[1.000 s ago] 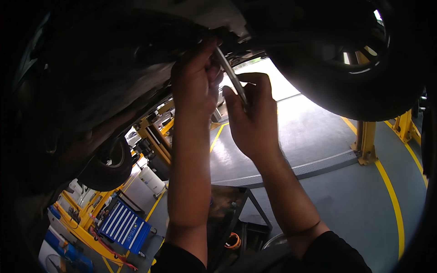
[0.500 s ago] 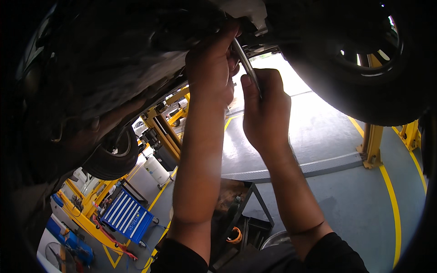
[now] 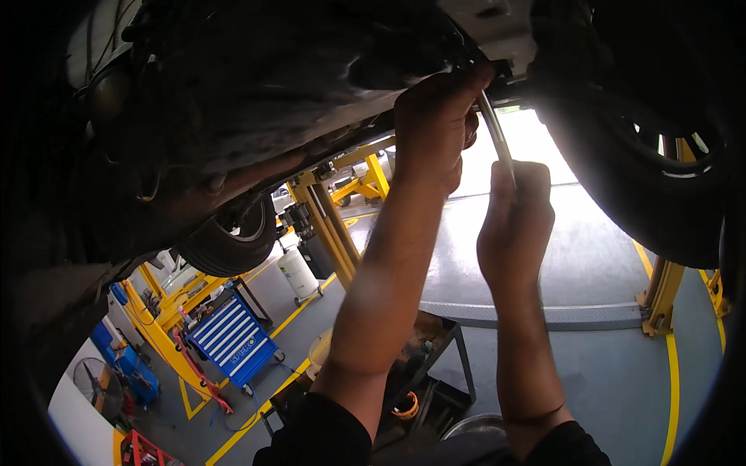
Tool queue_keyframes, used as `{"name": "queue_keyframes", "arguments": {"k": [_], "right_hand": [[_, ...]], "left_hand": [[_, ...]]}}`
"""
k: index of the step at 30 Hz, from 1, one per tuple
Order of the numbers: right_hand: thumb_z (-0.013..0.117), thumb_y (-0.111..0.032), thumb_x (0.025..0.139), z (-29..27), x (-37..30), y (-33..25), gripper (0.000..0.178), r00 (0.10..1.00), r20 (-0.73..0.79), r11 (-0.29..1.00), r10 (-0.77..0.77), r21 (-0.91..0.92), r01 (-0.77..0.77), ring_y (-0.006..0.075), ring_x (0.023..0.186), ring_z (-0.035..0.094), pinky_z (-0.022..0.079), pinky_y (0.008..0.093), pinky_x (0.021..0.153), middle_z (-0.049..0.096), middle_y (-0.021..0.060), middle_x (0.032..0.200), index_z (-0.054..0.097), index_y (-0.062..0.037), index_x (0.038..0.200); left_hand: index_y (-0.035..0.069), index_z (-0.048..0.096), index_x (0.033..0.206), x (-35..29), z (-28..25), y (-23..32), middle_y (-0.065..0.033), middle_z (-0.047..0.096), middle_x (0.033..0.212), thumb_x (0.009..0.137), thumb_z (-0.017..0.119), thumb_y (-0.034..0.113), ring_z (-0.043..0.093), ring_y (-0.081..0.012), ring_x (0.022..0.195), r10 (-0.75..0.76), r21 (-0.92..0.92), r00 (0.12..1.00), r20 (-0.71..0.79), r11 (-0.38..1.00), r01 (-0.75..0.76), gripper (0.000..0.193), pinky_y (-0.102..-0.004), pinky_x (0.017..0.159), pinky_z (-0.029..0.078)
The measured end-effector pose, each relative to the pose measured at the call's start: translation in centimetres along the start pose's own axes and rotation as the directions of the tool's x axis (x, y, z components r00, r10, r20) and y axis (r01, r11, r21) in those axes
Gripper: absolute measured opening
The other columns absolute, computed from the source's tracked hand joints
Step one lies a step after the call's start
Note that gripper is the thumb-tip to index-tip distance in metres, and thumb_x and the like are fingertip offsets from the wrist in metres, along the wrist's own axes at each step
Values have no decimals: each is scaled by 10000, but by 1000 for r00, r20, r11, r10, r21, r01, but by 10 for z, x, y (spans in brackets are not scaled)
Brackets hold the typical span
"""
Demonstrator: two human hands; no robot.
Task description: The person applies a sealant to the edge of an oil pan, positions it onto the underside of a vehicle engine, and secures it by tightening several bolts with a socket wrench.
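Overhead, under a raised car, a long silver wrench (image 3: 497, 132) slants down and to the right. My right hand (image 3: 517, 221) is closed around its lower end. At its upper end, my left hand (image 3: 437, 124) has its fingers curled in, with the thumb against the dark underside beside a small black bracket (image 3: 502, 71). The wrench comes out from beneath that thumb, so its head and whatever it meets are hidden. Just above the hands is a pale metal part (image 3: 497, 31) of the underbody.
One car wheel (image 3: 637, 171) hangs at the right, another (image 3: 233, 237) at the left. Yellow lift posts (image 3: 664, 295) stand on the grey floor. Below my arms is a black cart (image 3: 458, 349) with an orange ring-like item (image 3: 406, 405). A blue tool cabinet (image 3: 233, 338) stands lower left.
The view has turned, and both hands and the wrench now appear farther right in it. Both hands keep their closed grip, and the wrench looks slightly more upright.
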State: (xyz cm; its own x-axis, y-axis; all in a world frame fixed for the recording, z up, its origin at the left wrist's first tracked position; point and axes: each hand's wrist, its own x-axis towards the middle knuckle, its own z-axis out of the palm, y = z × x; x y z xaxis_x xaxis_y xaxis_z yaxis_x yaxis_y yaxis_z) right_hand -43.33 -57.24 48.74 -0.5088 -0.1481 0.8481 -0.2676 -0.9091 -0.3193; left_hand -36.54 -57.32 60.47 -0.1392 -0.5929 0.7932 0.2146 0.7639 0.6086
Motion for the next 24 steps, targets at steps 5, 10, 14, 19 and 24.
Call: {"name": "queue_keyframes", "arguments": {"k": [5,10,14,19,24], "right_hand": [[458,-390,1025,-19,20,-4,372,536,753,-153,381,623,-767,29,473,240,180,213,427,326,-68,604,569,-58,900],[524,-269,1009,3,3,-2,234,869,295,610,397,623,-490,70,517,366,294,238,457,449,-12,642,547,-39,975],[595,-201,964,4,1,5,251,985,95,968,146,191,-162,223,573,531,469,354,572,602,111,749,518,15,1065],[449,-348,1032,-19,18,1,339,536,834,-338,131,546,-767,47,484,268,195,214,431,367,-60,609,601,-45,1010],[615,-171,935,10,11,2,201,939,266,835,219,447,-321,335,733,658,504,417,658,652,210,812,566,8,1013]], "left_hand": [[-63,675,1008,-15,-11,-3,48,420,603,894,678,173,339,-40,438,-116,21,972,203,993,115,262,-203,435,268],[-17,689,916,-8,-11,5,47,453,578,889,705,160,355,-38,442,-120,149,984,130,984,100,179,-211,449,268],[-4,680,870,-10,-2,6,49,454,569,866,739,158,355,-41,438,-87,247,995,52,966,72,172,-221,452,258],[-11,677,879,-20,-11,15,53,448,616,867,736,196,375,-28,487,-158,214,975,158,969,123,216,-216,465,350],[26,674,935,-17,-12,13,-5,656,814,855,751,251,572,-88,651,-57,437,998,-31,897,64,251,-237,594,455]]}}
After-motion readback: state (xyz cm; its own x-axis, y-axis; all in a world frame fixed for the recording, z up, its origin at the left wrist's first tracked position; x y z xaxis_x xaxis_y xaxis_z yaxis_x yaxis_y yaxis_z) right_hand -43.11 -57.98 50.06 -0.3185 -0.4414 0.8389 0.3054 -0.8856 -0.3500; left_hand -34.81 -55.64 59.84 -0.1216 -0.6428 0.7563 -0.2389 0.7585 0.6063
